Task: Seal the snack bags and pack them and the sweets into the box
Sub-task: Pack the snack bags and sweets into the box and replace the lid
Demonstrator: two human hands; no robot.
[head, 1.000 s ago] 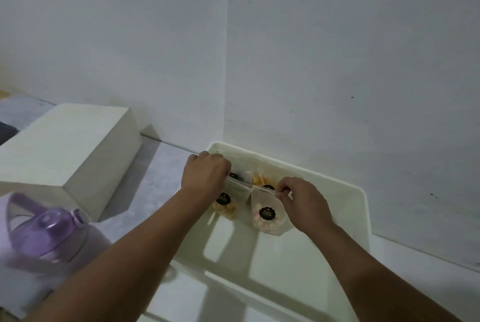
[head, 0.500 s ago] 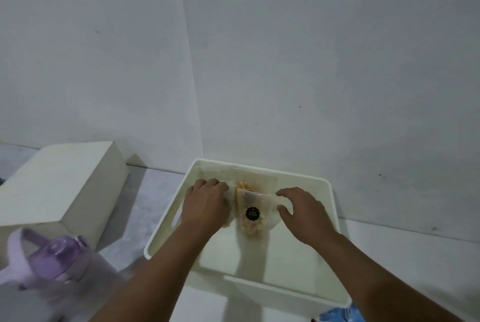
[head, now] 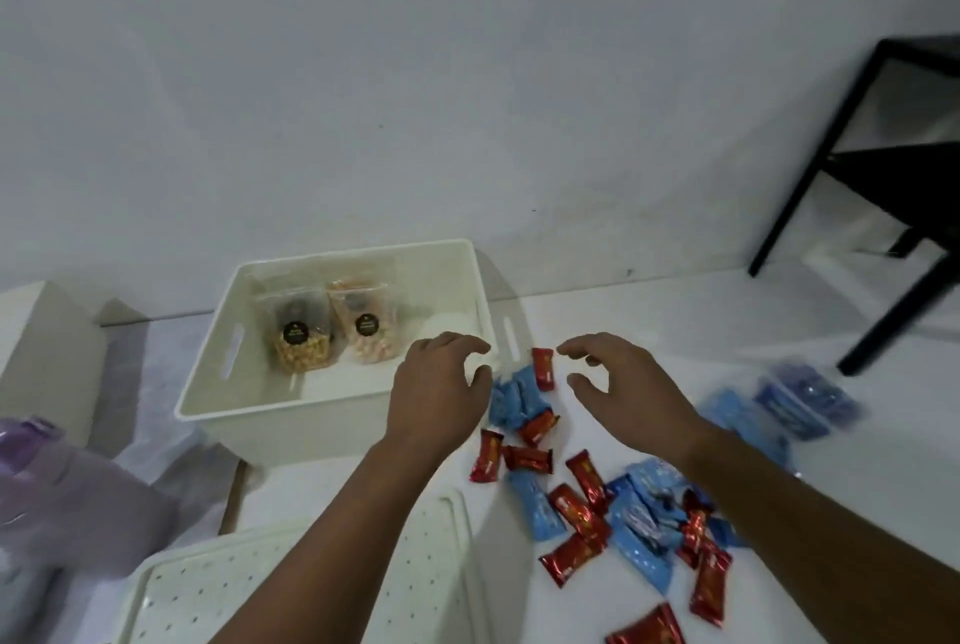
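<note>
A white plastic box [head: 291,409] stands on the white table. Two clear snack bags stand inside against its far wall: one with yellow snacks [head: 300,341] on the left, one with pinkish snacks [head: 367,331] on the right. Red sweets [head: 543,368] and blue sweets [head: 511,399] lie scattered on the table to the right of the box. My left hand [head: 441,394] hovers over the box's right corner, fingers apart, holding nothing. My right hand [head: 621,388] hangs above the sweets, fingers curled and spread, also holding nothing.
A perforated white lid [head: 311,586] lies at the near edge. A purple bottle [head: 47,482] sits at the left, a white block [head: 47,342] behind it. A pack of blue-purple items [head: 800,399] lies at the right. A black frame [head: 878,206] stands at the far right.
Both hands have left the snack bags in the box and moved right, over the sweets. The view has swung right and down, so the sweets and lid now show.
</note>
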